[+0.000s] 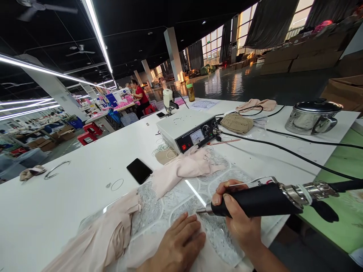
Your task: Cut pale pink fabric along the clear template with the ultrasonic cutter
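My right hand (241, 219) is wrapped round a black handheld ultrasonic welder (258, 200). Its metal tip points left and sits just beyond my left fingertips; whether it touches the sheet below I cannot tell. My left hand (181, 241) lies flat, fingers stretched, on pale pink fabric (210, 257) over a clear patterned plastic sheet (150, 202). A pile of pale pink fabric pieces (107, 230) lies left of that hand. Another crumpled pink piece (184, 166) rests on the far part of the sheet.
A control box with a dial (195, 138) stands behind the sheet, with a black cable (272, 145) running right. A phone (138, 170) lies left. Lidded metal pot (312, 117), tan cloth bundle (236, 122) and bottle (190, 92) are farther back. Someone in red (140, 96) sits beyond.
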### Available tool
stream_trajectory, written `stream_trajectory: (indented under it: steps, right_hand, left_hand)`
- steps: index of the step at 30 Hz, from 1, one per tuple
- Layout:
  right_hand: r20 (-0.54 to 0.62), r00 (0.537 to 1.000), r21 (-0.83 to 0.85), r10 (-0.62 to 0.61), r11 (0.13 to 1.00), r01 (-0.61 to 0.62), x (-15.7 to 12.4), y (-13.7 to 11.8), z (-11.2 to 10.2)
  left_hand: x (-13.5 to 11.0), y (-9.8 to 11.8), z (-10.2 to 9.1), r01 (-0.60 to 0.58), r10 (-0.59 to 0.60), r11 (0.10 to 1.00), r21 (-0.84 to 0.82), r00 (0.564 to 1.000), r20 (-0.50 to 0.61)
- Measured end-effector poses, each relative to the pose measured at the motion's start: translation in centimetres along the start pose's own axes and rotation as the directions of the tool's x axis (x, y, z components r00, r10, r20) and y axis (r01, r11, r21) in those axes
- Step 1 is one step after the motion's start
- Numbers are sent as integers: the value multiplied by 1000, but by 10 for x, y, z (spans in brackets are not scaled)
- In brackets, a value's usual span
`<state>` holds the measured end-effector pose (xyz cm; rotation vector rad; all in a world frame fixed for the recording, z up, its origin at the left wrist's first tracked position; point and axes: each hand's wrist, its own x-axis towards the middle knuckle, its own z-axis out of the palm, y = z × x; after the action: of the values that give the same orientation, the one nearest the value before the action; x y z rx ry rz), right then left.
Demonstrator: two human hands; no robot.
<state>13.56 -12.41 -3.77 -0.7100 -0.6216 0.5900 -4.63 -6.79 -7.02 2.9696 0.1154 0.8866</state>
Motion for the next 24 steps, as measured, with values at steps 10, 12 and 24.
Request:
stream_trajectory:
  steps: [10, 12, 24]
  right_hand:
    - [-24, 1000, 6, 4, 1000, -4, 2, -1, 7]
    - [-29, 1000, 13, 4, 1000, -4, 3, -2, 7]
    - [-22, 997, 80, 67, 995, -65, -4, -15, -4]
  left_hand:
    - [0, 0, 2, 11, -11, 1000, 7, 1000, -25]
    - [0, -1, 2, 6, -6, 1000, 2, 1000, -20]
    - [21, 5, -23, -6, 10, 999, -36, 993, 120]
